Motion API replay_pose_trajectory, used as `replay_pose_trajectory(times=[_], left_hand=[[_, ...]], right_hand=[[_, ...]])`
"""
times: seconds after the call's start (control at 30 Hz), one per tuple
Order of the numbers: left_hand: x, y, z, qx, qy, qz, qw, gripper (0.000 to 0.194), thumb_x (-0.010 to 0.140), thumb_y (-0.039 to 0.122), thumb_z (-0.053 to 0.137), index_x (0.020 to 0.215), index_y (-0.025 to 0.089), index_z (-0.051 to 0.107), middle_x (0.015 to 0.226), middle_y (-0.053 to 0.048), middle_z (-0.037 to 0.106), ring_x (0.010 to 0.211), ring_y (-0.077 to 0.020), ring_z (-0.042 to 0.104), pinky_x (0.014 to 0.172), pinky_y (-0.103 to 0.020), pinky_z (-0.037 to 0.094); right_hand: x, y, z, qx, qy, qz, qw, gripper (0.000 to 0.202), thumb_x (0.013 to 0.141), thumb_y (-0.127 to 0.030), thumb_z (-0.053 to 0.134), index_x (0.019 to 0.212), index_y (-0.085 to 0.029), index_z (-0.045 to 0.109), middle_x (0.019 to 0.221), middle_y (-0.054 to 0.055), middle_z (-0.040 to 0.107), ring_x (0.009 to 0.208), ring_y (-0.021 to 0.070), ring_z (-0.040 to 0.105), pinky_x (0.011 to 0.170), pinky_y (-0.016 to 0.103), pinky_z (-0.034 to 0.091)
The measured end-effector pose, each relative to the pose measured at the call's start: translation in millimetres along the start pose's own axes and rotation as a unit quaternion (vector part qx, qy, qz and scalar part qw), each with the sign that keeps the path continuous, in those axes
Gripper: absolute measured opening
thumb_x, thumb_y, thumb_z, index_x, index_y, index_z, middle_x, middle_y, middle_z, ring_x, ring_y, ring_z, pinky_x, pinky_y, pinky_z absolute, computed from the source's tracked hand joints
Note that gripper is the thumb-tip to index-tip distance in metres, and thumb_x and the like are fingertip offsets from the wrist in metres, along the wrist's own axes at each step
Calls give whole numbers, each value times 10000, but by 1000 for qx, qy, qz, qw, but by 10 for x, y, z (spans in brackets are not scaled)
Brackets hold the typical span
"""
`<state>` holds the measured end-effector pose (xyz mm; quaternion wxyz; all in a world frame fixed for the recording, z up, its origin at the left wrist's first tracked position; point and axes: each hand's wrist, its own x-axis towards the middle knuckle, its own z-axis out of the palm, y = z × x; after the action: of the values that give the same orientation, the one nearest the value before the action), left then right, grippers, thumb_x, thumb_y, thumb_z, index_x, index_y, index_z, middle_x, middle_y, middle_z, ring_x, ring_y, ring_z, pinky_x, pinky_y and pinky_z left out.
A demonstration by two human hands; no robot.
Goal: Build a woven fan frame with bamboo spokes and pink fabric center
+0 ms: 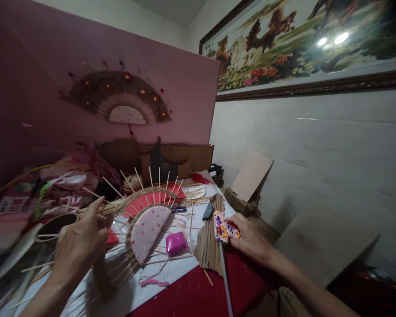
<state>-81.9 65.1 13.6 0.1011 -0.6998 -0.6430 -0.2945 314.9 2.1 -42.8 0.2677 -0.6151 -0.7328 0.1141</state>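
My right hand (247, 235) is wrapped round the handle of a flower-patterned hot glue gun (218, 226). A long pale glue stick (225, 277) trails from the gun toward me. Beneath it lies a torn piece of corrugated cardboard (209, 251). On the left, my left hand (86, 237) pinches the near end of a brown twine braid (145, 191), its fingertips partly hidden. That braid curves across thin wooden sticks fanning out from a half-round piece (150, 231) covered in white fabric with red dots. Red paper (148, 200) shows between the sticks.
A pink packet (177, 243) and a pink strip (154, 283) lie on the white sheet over the red table (185, 295). Bundled fabrics (66, 185) and a cardboard tube (57, 224) crowd the left. A finished fan (119, 94) hangs on the pink board behind.
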Motion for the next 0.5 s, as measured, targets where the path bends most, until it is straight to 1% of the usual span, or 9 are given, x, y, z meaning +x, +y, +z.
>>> replay_pose_trajectory(times=[0.07, 0.1, 0.2, 0.23, 0.27, 0.33, 0.4, 0.43, 0.5], left_hand=[[-9, 75, -64, 21, -49, -31, 998, 484, 851, 251, 407, 1319, 129, 400, 851, -101, 743, 677, -284, 673, 573, -338, 413], [-15, 114, -91, 18, -58, -42, 997, 488, 857, 268, 402, 1325, 129, 391, 852, -93, 743, 707, -286, 674, 585, -339, 414], [-52, 221, -142, -14, -41, -47, 998, 500, 842, 314, 437, 1319, 170, 401, 793, -54, 738, 719, -270, 664, 611, -339, 408], [-72, 252, -151, -27, -35, -43, 998, 511, 828, 306, 459, 1320, 183, 398, 763, -36, 731, 701, -253, 658, 617, -331, 405], [-97, 282, -157, -38, -28, -37, 998, 524, 813, 287, 475, 1322, 194, 392, 735, -18, 721, 689, -238, 652, 631, -327, 403], [-151, 338, -168, -48, -23, -8, 999, 548, 800, 234, 476, 1335, 195, 364, 686, 11, 696, 678, -217, 639, 678, -330, 400], [-209, 390, -178, -47, -14, 23, 999, 539, 802, 202, 461, 1331, 194, 360, 666, 21, 677, 685, -211, 625, 716, -340, 394], [-238, 414, -182, -45, -7, 36, 998, 525, 806, 197, 455, 1323, 195, 366, 664, 22, 670, 684, -210, 617, 726, -344, 394], [-290, 455, -184, -39, 8, 59, 997, 500, 815, 199, 454, 1309, 195, 379, 657, 21, 656, 676, -208, 601, 732, -346, 399]], right_hand=[[-29, -41, -53, 20, 21, -1, 1000, 369, 634, -86, 506, 992, -141, 574, 957, 76, 527, 891, 216, 528, 827, 339, 410], [-44, -75, -82, 39, 31, -4, 999, 349, 642, -93, 511, 981, -149, 577, 951, 70, 530, 885, 213, 529, 822, 338, 412], [-95, -248, -156, 165, 33, -4, 986, 215, 715, -193, 560, 928, -172, 580, 885, 45, 552, 797, 182, 545, 722, 292, 444], [-115, -329, -172, 230, 18, 10, 973, 188, 750, -262, 568, 914, -172, 577, 829, 34, 558, 705, 156, 541, 629, 258, 444], [-135, -418, -182, 295, -5, 39, 955, 208, 781, -335, 556, 900, -167, 578, 720, 11, 543, 556, 116, 492, 498, 219, 399], [-171, -613, -180, 403, -70, 88, 908, 349, 848, -466, 469, 926, -146, 584, 637, -3, 535, 396, 54, 361, 379, 184, 281], [-186, -804, -143, 461, -118, 101, 874, 439, 848, -533, 448, 867, -125, 610, 585, 2, 538, 356, 36, 336, 355, 177, 246], [-182, -891, -113, 483, -137, 90, 860, 490, 845, -561, 433, 769, -114, 617, 546, 7, 528, 358, 40, 354, 357, 177, 251], [-148, -1044, -41, 501, -140, 78, 851, 526, 823, -586, 458, 623, -116, 583, 530, 13, 519, 369, 37, 370, 358, 172, 248]])
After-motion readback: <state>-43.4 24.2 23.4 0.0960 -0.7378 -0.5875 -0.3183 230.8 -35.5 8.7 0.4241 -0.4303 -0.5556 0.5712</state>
